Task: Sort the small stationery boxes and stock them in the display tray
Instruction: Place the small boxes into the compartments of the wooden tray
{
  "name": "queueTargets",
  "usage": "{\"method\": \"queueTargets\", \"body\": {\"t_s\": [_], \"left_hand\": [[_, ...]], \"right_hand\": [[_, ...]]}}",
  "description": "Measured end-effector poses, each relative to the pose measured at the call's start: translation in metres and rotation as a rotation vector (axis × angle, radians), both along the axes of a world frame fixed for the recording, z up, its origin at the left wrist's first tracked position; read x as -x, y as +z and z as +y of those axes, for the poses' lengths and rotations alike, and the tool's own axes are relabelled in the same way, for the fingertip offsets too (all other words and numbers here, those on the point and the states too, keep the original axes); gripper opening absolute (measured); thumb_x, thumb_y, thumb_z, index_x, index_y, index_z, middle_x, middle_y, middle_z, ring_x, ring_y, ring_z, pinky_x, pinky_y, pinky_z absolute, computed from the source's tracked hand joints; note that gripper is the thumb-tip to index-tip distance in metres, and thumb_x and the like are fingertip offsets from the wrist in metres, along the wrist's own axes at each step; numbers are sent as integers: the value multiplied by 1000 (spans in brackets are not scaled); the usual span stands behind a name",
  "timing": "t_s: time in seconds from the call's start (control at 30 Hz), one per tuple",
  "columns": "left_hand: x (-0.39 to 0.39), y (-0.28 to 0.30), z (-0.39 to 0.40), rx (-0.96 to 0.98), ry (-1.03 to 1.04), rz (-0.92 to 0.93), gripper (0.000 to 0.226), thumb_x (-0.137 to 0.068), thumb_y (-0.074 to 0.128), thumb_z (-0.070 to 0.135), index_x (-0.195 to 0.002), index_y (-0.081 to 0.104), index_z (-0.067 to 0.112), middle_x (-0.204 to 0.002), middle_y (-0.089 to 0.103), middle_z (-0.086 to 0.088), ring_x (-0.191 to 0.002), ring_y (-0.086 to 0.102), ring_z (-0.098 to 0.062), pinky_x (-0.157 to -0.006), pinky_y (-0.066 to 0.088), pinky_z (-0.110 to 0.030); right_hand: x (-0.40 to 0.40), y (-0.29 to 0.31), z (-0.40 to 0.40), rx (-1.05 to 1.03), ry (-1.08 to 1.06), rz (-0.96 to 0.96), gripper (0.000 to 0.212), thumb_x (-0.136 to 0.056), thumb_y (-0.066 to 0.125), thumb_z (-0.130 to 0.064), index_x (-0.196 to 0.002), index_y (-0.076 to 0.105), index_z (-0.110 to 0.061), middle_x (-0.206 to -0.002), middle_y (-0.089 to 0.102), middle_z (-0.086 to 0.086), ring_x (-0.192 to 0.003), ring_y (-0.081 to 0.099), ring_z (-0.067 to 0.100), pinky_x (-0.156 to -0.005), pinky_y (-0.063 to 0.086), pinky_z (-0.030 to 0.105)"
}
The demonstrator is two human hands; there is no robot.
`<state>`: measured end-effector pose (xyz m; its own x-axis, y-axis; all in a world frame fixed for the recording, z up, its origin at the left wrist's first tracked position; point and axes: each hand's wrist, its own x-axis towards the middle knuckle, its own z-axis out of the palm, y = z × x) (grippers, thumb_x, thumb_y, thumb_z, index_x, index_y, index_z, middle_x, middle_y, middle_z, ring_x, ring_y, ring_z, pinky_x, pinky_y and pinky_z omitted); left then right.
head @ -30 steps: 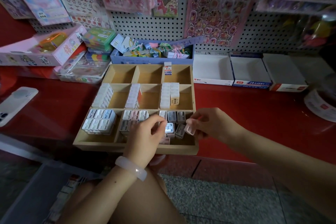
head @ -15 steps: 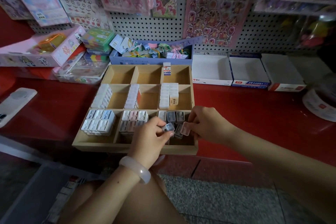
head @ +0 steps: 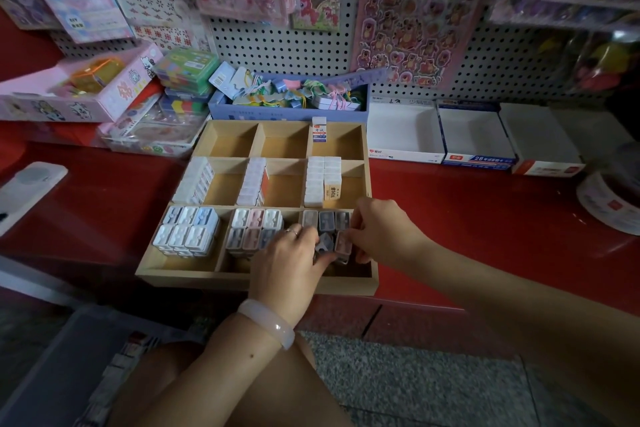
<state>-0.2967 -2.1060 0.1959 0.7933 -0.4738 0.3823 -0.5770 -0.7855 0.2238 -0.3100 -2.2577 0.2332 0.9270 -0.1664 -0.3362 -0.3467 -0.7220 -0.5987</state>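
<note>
Nine compartments, in three rows of three, divided the wooden display tray, which stood on the red counter in front of the pegboard. Both hands were in the near right compartment. The left hand lay over its left part with the fingers curled down, and the fingertips pinched a grey small box that sat tilted among the others. The right hand came from the right side; its fingers were bent, and the thumb and forefinger pinched a pinkish box just beside the grey one. These two boxes lay between the two hands, nearly touching each other, in front of a back row of three dark boxes.

The small boxes looked alike: short, squarish, with a pale rim and a slot-shaped mark on the top face. In the near left compartment a block of white and light blue boxes stood in neat stacks. In the near middle compartment there were white, pink and grey boxes. The middle row held taller white boxes standing upright in lines, one of them with a yellowish label. In the far row one single white box stood upright in the right compartment.

A pale bangle sat on the left wrist, and a thin ring was on one finger of this hand.
</note>
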Motion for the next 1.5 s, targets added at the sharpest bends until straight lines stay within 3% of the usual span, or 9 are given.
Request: {"method": "queueTargets", "body": {"t_s": [0.27, 0.43, 0.53, 0.6, 0.7, 0.87, 1.07, 1.33, 1.5], "left_hand": [[0, -1, -1, -82, 3, -112, 44, -48, 91, 40, -61, 59, 12, -57, 57, 0, -50, 59, -20, -40, 30, -21], [-3, -6, 0, -38, -26, -114, 40, -52, 90, 36, -70, 64, 11, -65, 63, -3, -56, 63, -24, -40, 33, -22], [-4, -8, 1, -9, -39, -108, 38, -53, 90, 34, -71, 65, 11, -67, 65, -3, -57, 64, -25, -40, 40, -24], [-4, -8, 2, 8, -42, -104, 38, -54, 90, 35, -69, 63, 12, -66, 63, -2, -56, 63, -24, -40, 37, -22], [-5, -9, 3, 17, -58, -111, 34, -58, 88, 35, -67, 63, 14, -65, 61, -1, -56, 62, -23, -41, 34, -21], [-6, -11, 2, -51, -73, -109, 29, -60, 87, 35, -71, 69, 16, -69, 64, 0, -61, 64, -23, -41, 42, -25], [-7, -11, 8, -65, -95, -144, 43, -55, 89, 35, -82, 65, 10, -75, 61, -5, -66, 64, -24, -43, 45, -27], [-10, -10, -4, -126, -140, -97, 44, -45, 92, 21, -79, 66, 10, -80, 63, -7, -64, 63, -24, -40, 41, -23], [-11, -11, -4, -79, -152, -98, 39, -56, 88, 28, -81, 64, 10, -83, 64, -7, -66, 64, -25, -42, 44, -25]], "right_hand": [[5, 18, 1, -185, -101, 60, 17, -97, 49, -27, -103, 41, -14, -84, 57, -1, -71, 66, 14, -52, 55, 20], [11, 34, 6, -692, -410, 199, 42, -100, 37, -36, -125, 45, -3, -97, 58, 17, -106, 58, 35, -93, 46, 41], [17, 41, 9, -1025, -562, 323, 39, -100, 30, -43, -108, 50, -12, -94, 57, 18, -110, 52, 29, -83, 39, 34], [16, 41, 10, -1105, -600, 348, 55, -99, 27, -49, -133, 40, -8, -123, 51, 28, -120, 47, 33, -89, 37, 36], [13, 36, 10, -1140, -607, 365, 68, -98, 23, -54, -145, 25, -5, -138, 39, 31, -128, 40, 38, -103, 30, 41], [11, 35, 12, -1118, -600, 347, 65, -98, 20, -53, -137, 39, -5, -132, 48, 26, -121, 49, 33, -108, 27, 40], [8, 32, 18, -1141, -655, 308, 53, -99, 22, -50, -101, 56, -11, -95, 63, 14, -77, 61, 21, -58, 48, 26], [-6, 27, 25, -1040, -761, 296, 49, -99, 26, -41, -109, 64, -11, -100, 66, 11, -87, 62, 22, -92, 48, 35], [5, 35, 16, -1103, -697, 340, 53, -100, 24, -46, -95, 59, -6, -92, 64, 15, -79, 61, 25, -64, 48, 32]]}}
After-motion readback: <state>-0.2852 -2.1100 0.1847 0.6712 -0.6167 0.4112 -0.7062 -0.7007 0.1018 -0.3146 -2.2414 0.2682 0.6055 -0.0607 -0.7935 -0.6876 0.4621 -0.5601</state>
